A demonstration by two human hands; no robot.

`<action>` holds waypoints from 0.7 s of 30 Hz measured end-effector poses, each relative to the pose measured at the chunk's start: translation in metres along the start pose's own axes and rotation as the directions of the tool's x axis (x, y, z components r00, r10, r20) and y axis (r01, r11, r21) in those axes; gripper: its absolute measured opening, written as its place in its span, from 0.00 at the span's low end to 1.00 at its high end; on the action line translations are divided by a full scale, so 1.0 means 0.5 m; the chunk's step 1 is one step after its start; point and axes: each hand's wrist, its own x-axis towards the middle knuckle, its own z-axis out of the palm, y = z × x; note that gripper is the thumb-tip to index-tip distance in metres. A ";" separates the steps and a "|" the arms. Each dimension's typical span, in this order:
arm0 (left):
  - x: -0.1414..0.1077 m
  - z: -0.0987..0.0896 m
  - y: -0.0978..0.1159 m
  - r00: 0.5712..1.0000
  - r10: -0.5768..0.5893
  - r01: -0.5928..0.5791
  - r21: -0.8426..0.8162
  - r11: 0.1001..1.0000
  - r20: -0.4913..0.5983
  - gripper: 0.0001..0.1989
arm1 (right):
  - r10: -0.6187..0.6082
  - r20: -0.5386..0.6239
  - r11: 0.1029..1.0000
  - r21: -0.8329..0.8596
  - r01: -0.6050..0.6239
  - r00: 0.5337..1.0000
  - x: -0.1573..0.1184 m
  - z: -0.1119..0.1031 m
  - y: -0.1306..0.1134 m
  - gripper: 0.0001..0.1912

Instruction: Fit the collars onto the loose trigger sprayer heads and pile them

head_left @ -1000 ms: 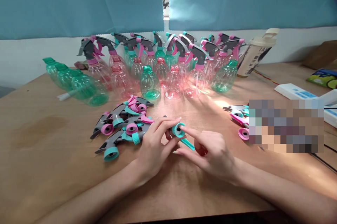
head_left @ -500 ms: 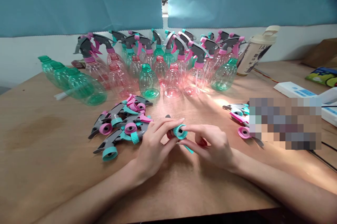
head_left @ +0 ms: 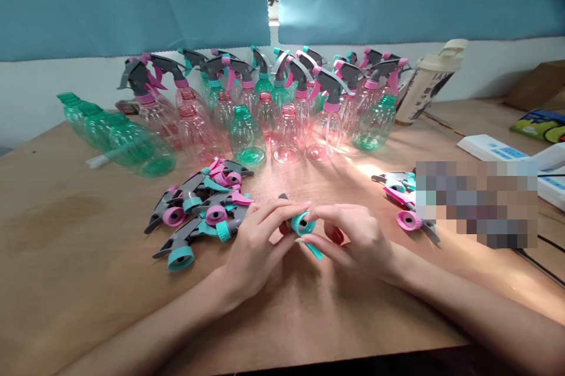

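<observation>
A trigger spray head with a turquoise collar [head_left: 303, 223] is between my hands above the table, its open collar facing me and a turquoise trigger [head_left: 315, 250] hanging below. My left hand [head_left: 260, 240] is closed around its grey body, which the fingers mostly hide. At the collar, my right hand [head_left: 353, 238] has its index fingertip on the upper rim and its thumb by the lower edge. To the left lies a pile of loose grey spray heads [head_left: 180, 258] with pink or turquoise collars.
Behind stand rows of pink and green spray bottles [head_left: 248, 137], some topped with spray heads. Green bottles [head_left: 141, 140] lean at the left. More spray heads [head_left: 408, 220] lie right, beside a blurred patch. A tumbler [head_left: 426, 85] and a white power strip [head_left: 494, 148] are farther right.
My right index finger has drawn back from across the collar's opening to its rim and is more bent. The left hand keeps its hold; the view has shifted slightly.
</observation>
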 end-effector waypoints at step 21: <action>0.001 0.001 -0.009 0.997 -0.057 0.058 -0.036 0.998 0.045 0.16 | -0.117 0.043 0.992 -0.037 0.118 0.992 0.013 -0.001 -0.006 0.04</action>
